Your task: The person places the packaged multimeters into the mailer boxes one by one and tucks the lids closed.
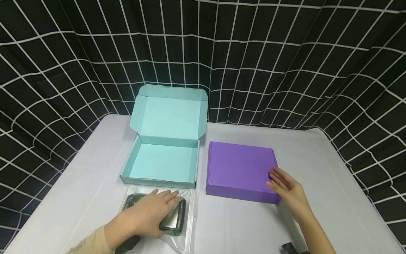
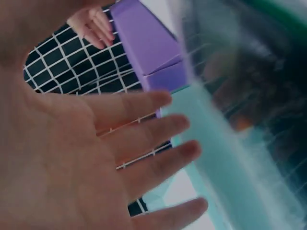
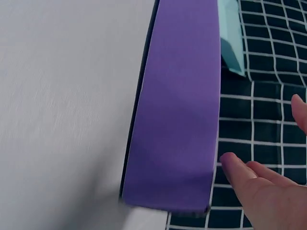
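Note:
My left hand [image 1: 146, 215] is over a clear plastic bag [image 1: 189, 220] at the near left, fingers extended. Inside the bag is a dark rectangular device [image 1: 172, 217] with a silver panel and green edge, partly hidden by the hand; its exact kind is unclear. In the left wrist view the fingers [image 2: 148, 160] are straight and spread beside the blurred bag. My right hand [image 1: 290, 194] is at the right edge of a closed purple box [image 1: 241, 169], fingers loosely extended over the lid's edge. Whether they touch it I cannot tell.
A light teal box [image 1: 165, 160] stands behind the bag, its lid raised and nothing inside. A small black object [image 1: 289, 248] lies at the near edge by the right forearm. Black grid-patterned curtains [image 1: 253, 53] enclose the white table [image 1: 317, 169].

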`<action>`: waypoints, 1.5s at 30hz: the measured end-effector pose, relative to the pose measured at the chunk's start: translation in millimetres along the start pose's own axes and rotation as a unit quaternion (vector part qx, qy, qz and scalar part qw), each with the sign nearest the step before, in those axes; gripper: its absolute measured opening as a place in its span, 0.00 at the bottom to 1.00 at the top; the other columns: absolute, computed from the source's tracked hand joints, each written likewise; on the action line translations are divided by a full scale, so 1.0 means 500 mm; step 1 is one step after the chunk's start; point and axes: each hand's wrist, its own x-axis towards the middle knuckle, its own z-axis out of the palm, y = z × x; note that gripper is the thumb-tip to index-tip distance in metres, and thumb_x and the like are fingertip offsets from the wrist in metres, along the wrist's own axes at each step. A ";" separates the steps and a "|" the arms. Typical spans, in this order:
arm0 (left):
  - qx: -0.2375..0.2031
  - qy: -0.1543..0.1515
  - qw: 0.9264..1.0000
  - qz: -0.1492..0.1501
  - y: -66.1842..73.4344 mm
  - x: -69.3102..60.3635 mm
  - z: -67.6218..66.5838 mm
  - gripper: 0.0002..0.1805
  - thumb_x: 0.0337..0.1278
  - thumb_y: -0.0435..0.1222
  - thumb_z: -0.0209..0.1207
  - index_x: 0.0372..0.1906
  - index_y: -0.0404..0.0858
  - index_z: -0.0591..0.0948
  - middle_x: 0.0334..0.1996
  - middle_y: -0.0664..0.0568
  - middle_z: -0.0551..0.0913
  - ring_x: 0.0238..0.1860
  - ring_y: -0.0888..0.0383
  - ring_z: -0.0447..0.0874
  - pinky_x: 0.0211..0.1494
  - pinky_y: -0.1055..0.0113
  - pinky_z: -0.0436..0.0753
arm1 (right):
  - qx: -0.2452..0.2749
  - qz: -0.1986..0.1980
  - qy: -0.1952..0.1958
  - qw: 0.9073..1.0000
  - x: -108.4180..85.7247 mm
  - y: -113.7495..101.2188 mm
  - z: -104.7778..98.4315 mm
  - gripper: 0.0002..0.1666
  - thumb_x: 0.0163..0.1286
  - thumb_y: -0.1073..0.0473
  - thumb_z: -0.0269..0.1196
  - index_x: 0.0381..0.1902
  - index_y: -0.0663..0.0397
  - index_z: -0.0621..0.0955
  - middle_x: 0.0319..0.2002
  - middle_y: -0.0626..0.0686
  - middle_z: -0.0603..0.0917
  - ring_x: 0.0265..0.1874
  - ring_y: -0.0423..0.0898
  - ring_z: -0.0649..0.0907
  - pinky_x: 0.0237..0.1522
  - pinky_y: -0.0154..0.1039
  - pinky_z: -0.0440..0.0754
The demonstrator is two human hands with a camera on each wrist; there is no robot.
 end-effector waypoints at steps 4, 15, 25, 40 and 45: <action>-0.014 -0.008 0.999 -0.052 -0.004 -0.010 0.028 0.55 0.18 0.33 0.74 0.67 0.30 0.67 0.68 0.39 0.67 0.67 0.41 0.68 0.64 0.36 0.68 | -0.014 0.002 -0.009 1.000 0.003 -0.001 0.020 0.40 0.68 0.68 0.61 0.72 0.74 0.56 0.54 0.28 0.76 0.53 0.23 0.76 0.53 0.20 0.73; -0.029 0.064 0.993 -0.100 -0.024 -0.024 0.070 0.51 0.12 0.25 0.69 0.63 0.37 0.73 0.56 0.40 0.77 0.58 0.39 0.74 0.57 0.33 0.72 | -0.007 0.011 -0.034 0.999 0.023 -0.014 0.094 0.38 0.68 0.67 0.61 0.71 0.70 0.60 0.70 0.68 0.61 0.54 0.26 0.76 0.55 0.23 0.74; 0.009 0.097 0.993 -0.063 -0.032 -0.016 0.071 0.50 0.06 0.31 0.74 0.58 0.38 0.76 0.40 0.49 0.79 0.39 0.50 0.78 0.45 0.53 0.82 | 0.023 -0.031 -0.113 0.993 0.054 -0.018 0.173 0.39 0.63 0.72 0.63 0.70 0.71 0.61 0.69 0.68 0.65 0.65 0.47 0.73 0.59 0.31 0.74; 0.011 0.089 0.995 -0.051 -0.053 -0.008 0.067 0.51 -0.04 0.40 0.80 0.48 0.34 0.74 0.38 0.54 0.76 0.33 0.55 0.72 0.29 0.65 0.80 | 0.052 0.008 -0.199 0.979 0.090 -0.031 0.315 0.56 0.51 0.75 0.71 0.74 0.68 0.54 0.75 0.62 0.54 0.73 0.59 0.55 0.67 0.45 0.65; 0.003 0.092 0.994 -0.054 -0.052 -0.004 0.072 0.48 -0.04 0.40 0.80 0.45 0.37 0.74 0.36 0.56 0.74 0.33 0.57 0.71 0.29 0.65 0.80 | 0.047 0.000 -0.183 0.982 0.091 -0.024 0.360 0.61 0.49 0.73 0.74 0.74 0.69 0.51 0.76 0.63 0.50 0.74 0.58 0.51 0.70 0.46 0.60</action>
